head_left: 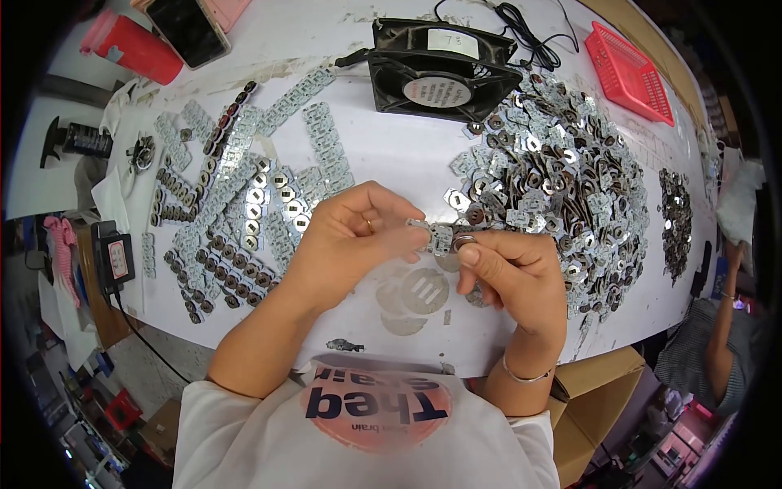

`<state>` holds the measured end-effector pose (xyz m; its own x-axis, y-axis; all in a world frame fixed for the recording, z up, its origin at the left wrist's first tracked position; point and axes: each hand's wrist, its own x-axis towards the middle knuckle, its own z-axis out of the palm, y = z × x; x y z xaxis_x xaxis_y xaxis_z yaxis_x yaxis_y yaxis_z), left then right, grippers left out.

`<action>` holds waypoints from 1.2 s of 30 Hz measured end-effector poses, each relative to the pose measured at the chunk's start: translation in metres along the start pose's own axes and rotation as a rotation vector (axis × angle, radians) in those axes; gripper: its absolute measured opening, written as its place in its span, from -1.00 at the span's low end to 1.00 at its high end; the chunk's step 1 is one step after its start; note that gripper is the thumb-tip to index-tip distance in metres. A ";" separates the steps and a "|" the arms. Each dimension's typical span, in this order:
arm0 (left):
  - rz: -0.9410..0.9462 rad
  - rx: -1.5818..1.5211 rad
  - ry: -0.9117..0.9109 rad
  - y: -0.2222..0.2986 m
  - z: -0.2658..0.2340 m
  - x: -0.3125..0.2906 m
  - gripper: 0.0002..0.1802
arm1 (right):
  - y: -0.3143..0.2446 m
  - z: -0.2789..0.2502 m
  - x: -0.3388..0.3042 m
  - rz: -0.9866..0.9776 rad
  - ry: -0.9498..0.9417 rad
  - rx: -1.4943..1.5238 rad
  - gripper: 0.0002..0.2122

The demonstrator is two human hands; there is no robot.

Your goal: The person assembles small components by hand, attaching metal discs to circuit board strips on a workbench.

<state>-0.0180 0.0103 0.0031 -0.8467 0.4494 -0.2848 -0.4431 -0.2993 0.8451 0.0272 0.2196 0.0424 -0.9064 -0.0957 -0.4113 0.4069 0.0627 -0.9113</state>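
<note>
Over the middle of the table, my left hand (354,240) pinches the left end of a short row of small silver metal plates (441,238). My right hand (517,273) is closed at the right end of that row, with a small round metal part (463,242) between thumb and forefinger. The two parts meet or nearly meet; I cannot tell whether they are joined. A large heap of loose metal parts (562,196) lies right of my hands. To the left are several finished-looking rows of linked plates (327,143), some silver, some with dark round centres.
A black fan (440,77) stands at the back, its cable (529,33) behind it. A red basket (629,73) is at the far right, a red cup (134,50) and a phone (186,31) at the far left. An open cardboard box (595,407) stands below the table edge. Another person's arm (723,314) shows at right.
</note>
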 end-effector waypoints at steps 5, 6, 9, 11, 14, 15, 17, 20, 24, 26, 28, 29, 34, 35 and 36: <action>-0.009 -0.026 -0.013 0.004 -0.001 -0.004 -0.83 | 0.002 0.005 0.001 -0.027 -0.024 -0.036 -0.88; 0.018 0.067 0.001 0.005 0.001 -0.005 -0.83 | 0.004 0.006 0.002 -0.051 -0.019 -0.100 -0.88; 0.026 0.126 -0.024 0.006 -0.004 -0.005 -0.83 | 0.013 0.013 0.007 -0.226 0.023 -0.176 -0.88; 0.008 0.094 -0.061 0.004 -0.010 -0.006 -0.83 | 0.011 0.015 0.003 -0.186 -0.053 -0.001 -0.89; -0.027 -0.218 -0.300 0.001 -0.010 -0.008 -0.82 | 0.002 0.018 0.000 -0.107 -0.062 0.252 -0.91; 0.021 -0.096 -0.183 0.003 -0.003 -0.009 -0.82 | 0.002 0.019 0.000 -0.065 0.002 0.333 -0.92; 0.068 0.027 -0.068 0.001 0.005 -0.007 -0.82 | 0.010 0.022 0.005 -0.116 0.079 0.297 -0.91; 0.412 0.205 -0.018 -0.004 0.008 -0.005 -0.76 | 0.012 0.024 0.006 -0.172 0.135 0.181 -0.90; 0.664 0.601 0.034 -0.011 0.003 -0.003 -0.75 | 0.016 0.024 0.009 -0.187 0.100 0.054 -0.88; 0.670 0.592 0.082 -0.012 0.005 -0.002 -0.79 | 0.011 0.026 0.008 -0.158 0.137 0.111 -0.88; 0.660 0.504 0.105 -0.013 0.006 -0.001 -0.79 | 0.010 0.026 0.007 -0.131 0.168 0.167 -0.88; 0.661 0.506 0.105 -0.013 0.008 0.000 -0.79 | 0.010 0.025 0.007 -0.113 0.152 0.187 -0.89; 0.725 0.690 0.046 -0.010 0.017 0.000 -0.82 | 0.005 0.023 0.004 -0.080 0.205 0.211 -0.90; 0.729 0.680 0.038 -0.009 0.019 0.001 -0.82 | 0.006 0.019 0.003 -0.102 0.240 0.160 -0.89; 0.702 0.683 0.012 -0.009 0.022 0.004 -0.82 | 0.008 0.014 0.002 -0.129 0.281 0.104 -0.88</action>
<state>-0.0113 0.0333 0.0046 -0.8575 0.3456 0.3811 0.4250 0.0585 0.9033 0.0302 0.2062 0.0343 -0.9409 0.1830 -0.2849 0.2834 -0.0353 -0.9584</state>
